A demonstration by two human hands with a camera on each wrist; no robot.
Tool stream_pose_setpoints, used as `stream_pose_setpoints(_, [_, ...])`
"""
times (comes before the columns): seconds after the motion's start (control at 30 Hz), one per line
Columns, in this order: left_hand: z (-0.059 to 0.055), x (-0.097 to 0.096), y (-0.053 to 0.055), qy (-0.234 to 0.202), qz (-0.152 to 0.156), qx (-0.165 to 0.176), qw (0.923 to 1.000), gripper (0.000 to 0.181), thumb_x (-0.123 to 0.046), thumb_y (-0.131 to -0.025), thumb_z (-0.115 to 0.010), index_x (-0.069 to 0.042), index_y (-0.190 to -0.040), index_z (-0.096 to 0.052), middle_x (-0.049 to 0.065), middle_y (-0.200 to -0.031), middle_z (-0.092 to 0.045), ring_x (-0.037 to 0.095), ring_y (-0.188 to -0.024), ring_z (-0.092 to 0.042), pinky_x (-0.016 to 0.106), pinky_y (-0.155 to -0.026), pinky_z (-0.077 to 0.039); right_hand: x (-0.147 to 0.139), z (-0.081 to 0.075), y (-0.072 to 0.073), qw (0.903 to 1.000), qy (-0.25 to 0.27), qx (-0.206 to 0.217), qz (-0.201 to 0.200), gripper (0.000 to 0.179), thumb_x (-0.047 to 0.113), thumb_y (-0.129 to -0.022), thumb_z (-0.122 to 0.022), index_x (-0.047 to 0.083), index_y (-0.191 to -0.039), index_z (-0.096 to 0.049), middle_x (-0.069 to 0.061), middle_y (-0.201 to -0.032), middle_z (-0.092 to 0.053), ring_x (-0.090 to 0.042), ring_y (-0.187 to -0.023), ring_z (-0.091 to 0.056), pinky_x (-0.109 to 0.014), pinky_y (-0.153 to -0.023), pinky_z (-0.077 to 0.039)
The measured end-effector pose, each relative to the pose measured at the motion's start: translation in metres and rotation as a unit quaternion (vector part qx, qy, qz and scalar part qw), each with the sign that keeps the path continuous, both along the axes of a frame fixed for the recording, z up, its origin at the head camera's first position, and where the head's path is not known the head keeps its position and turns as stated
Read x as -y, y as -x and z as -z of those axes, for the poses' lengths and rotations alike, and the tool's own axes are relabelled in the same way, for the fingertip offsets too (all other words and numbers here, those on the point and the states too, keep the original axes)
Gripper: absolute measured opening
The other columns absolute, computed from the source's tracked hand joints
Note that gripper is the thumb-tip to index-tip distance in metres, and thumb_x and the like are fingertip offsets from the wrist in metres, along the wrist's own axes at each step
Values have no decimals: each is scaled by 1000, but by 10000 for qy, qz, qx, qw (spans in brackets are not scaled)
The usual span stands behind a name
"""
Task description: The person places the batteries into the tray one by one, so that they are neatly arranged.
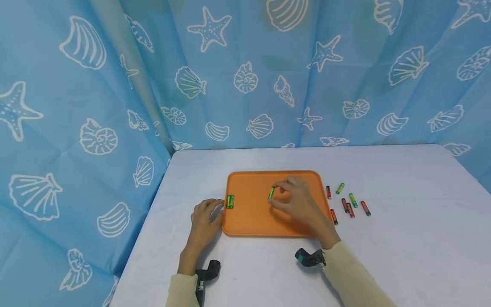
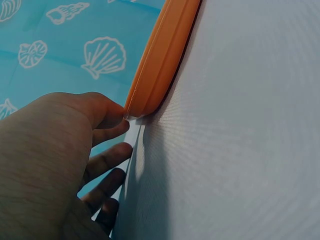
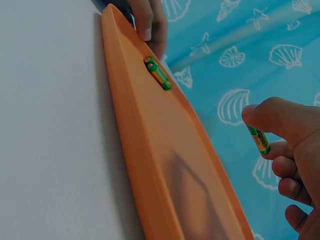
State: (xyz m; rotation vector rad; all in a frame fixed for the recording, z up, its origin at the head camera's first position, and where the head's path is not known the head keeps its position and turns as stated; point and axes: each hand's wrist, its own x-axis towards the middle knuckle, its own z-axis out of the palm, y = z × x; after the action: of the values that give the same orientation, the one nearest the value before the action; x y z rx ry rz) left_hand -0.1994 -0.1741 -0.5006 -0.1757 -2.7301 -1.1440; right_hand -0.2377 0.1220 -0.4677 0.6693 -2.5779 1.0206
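Note:
My right hand [image 1: 297,202] pinches a green battery [image 1: 271,192] between thumb and fingers, held above the orange tray [image 1: 249,226]. In the right wrist view that battery [image 3: 259,139] hangs tilted, with the other fingers loosely bent. Two green batteries [image 1: 230,201] lie side by side on the tray by its left rim. My left hand [image 1: 205,221] is at that rim, its thumb and fingertips touching the outer edge. Seen from the left wrist, the hand [image 2: 55,145] has its lower fingers spread and loosely bent beside the tray [image 2: 160,60].
To the right of the tray, several red batteries [image 1: 365,208] and two green batteries [image 1: 353,200] lie scattered on the white tabletop [image 1: 414,238]. A blue curtain [image 1: 245,51] with shell and starfish prints stands behind and at the left. Dark camera mounts [image 1: 310,258] sit at the wrists.

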Motion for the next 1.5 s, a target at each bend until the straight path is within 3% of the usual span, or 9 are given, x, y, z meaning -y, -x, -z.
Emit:
stream_pose_setpoints(0.13, [0, 0, 1, -19, -51, 134, 9999, 32, -23, -100, -60, -16, -130, -66, 9, -135, -54, 33, -135, -37, 57, -111, -18, 9, 2, 2, 9998, 31, -82, -174, 35, 28, -81, -85, 12, -109, -71, -4, -92, -55, -20, -92, -45, -46, -86, -30])
stream_pose_setpoints(0.47, [-1, -2, 0, 46, -82, 59, 9999, 32, -22, -99, -61, -16, -130, -66, 9, -135, -55, 34, -135, -37, 57, -111, -20, 31, 7, 8, 9987, -137, -219, -449, 39, 29, -80, -86, 10, -111, -73, -1, -91, -53, -18, -89, -44, -44, -83, -33])
stream_pose_setpoints(1.07, [0, -1, 1, 171, -71, -51, 9998, 31, -21, -99, -62, -15, -129, -67, 10, -135, -56, 35, -134, -39, 59, -109, -23, 73, 23, 22, 9964, -456, 264, -665, 40, 37, -83, -82, 14, -114, -72, 3, -93, -50, -17, -95, -42, -39, -85, -33])
stream_pose_setpoints(1.5, [0, 2, 2, 180, 18, -121, 9998, 31, -21, -99, -62, -14, -129, -66, 10, -134, -55, 35, -133, -40, 59, -109, -23, 87, 31, 31, 9945, -510, 221, -883, 42, 36, -84, -81, 11, -116, -71, 2, -93, -49, -17, -92, -42, -39, -82, -32])
